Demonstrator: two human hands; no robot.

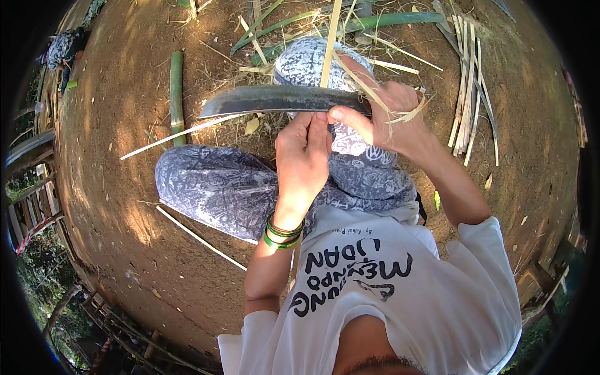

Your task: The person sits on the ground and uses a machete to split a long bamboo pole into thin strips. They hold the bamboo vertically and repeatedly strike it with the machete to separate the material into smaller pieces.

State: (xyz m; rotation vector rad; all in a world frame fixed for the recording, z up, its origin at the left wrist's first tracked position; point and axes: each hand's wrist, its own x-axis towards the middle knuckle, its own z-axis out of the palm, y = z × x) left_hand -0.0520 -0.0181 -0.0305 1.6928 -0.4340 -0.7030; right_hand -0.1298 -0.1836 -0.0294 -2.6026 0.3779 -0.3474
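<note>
A large curved knife (269, 101) lies crosswise over my lap, its dark blade tip pointing left. My right hand (390, 112) is wrapped round its handle, which is mostly hidden, with the thumb stretched along the blade's near edge. A pale bamboo strip (330, 44) runs from the far side toward me and meets the blade. My left hand (303, 150) is closed, pinching the strip just on the near side of the blade. Thin curled shavings (400, 115) hang over my right hand. Green bands circle my left wrist.
Several split bamboo strips (465, 94) lie in a bundle at the right. A green bamboo piece (177, 94) lies on the brown dirt ground (112, 219) at the left. A longer green stalk (394, 20) and scattered slivers lie beyond my knees. Single strips (200, 237) lie beside my left leg.
</note>
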